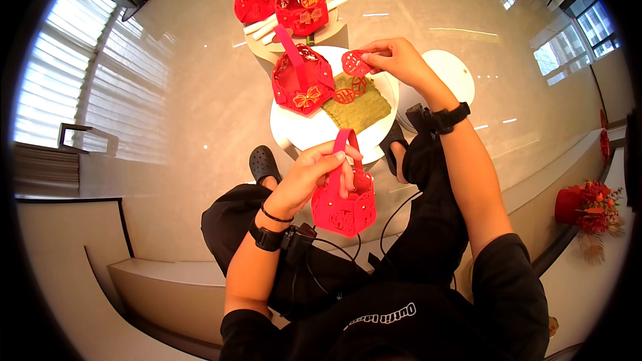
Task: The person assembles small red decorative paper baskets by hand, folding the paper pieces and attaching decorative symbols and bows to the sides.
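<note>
Pinching a red handle strap between thumb and fingers, the left hand is holding up a small red basket in front of the person's lap, its other fingers hanging down through the loop toward the opening. From this basket, between twelve and one o'clock, the right hand is gripping a round red cut-out by its right edge with thumb and fingertips, lifting it above a round white table. At twelve o'clock from the small basket, an olive-green cloth is lying on that table, and two more red cut-outs are resting on its upper left part. Between eleven and twelve o'clock, a larger red basket with a gold bow is standing on the same table, just beside the cloth. Beyond it, toward eleven o'clock, two other red baskets are sitting side by side on a pale stand, with white rolls lying around them. At one o'clock, a second white table is standing near the right forearm. Farther off, at three o'clock, a red flower arrangement is brightening a pale ledge, while at ten o'clock window blinds are letting in light.
</note>
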Available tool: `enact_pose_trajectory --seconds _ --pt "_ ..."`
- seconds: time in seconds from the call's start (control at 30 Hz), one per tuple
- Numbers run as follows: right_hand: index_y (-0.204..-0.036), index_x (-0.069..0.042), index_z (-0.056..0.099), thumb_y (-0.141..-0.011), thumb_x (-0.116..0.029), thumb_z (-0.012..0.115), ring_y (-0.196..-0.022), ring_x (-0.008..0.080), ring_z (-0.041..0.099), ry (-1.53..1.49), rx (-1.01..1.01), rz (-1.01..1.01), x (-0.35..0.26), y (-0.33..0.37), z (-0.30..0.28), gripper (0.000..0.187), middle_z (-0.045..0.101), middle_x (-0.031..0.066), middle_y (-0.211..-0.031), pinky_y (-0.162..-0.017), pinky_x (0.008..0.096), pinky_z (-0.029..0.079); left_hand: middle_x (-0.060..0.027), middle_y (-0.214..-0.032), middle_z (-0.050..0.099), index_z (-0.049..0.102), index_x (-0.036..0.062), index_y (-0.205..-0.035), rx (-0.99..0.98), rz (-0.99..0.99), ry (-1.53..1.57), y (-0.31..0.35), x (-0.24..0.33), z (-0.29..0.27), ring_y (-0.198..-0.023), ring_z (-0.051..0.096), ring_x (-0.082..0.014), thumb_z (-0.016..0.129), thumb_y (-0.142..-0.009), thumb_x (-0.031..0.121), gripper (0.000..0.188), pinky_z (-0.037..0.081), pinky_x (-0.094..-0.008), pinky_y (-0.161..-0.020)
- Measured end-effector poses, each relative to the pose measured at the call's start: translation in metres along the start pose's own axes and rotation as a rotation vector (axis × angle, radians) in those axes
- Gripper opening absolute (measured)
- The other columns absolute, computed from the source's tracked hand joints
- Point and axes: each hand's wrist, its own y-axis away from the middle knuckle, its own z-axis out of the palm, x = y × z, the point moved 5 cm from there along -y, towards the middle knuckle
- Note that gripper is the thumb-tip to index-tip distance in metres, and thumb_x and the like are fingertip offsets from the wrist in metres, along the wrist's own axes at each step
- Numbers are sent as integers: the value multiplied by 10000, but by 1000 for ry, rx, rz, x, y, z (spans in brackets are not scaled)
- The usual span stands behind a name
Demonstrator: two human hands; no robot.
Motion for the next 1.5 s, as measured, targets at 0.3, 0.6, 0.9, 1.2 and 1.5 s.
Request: enact_pose_trajectory --seconds 0.3,0.6,0.9,1.2,1.5 --pt "-925 -17 701 -855 -144 687 -783 90 649 306 239 -53 -15 51 12 147 718 42 -879 -733 253 517 -101 -769 633 585 -28 -1079 133 4 154 -2 -16 -17 -599 595 -141 415 -987 175 280 491 -241 -607" --pt "-933 -10 707 -756 -146 768 -765 226 658 505 -164 -197 -1 65 37 232 688 128 -871 -720 310 514 -96 -771 634 585 -40 -1082 155 -15 176 7 -23 -23 -590 595 -142 401 -991 164 289 503 -254 -599" --pt "-1202 -117 613 -781 -115 716 -1133 303 525 780 9 -284 12 33 23 433 573 117 -1219 -956 385 435 -73 -736 619 569 -45 -1132 156 -26 161 3 -25 -23 -603 595 -138 398 -993 173 310 494 -254 -620" --pt "-1163 -103 611 -720 -152 768 -1160 300 497 783 -71 -347 2 35 35 473 549 95 -1214 -953 393 436 -86 -759 622 556 -49 -1110 153 0 177 5 -18 -26 -615 589 -149 383 -999 167 298 480 -262 -645" --pt "-1101 -68 637 -651 -172 799 -1023 283 550 720 -309 -299 3 64 58 488 557 96 -1058 -857 375 477 -91 -751 618 560 -54 -1107 150 -12 188 3 -19 -24 -611 585 -153 382 -998 158 298 478 -263 -635"
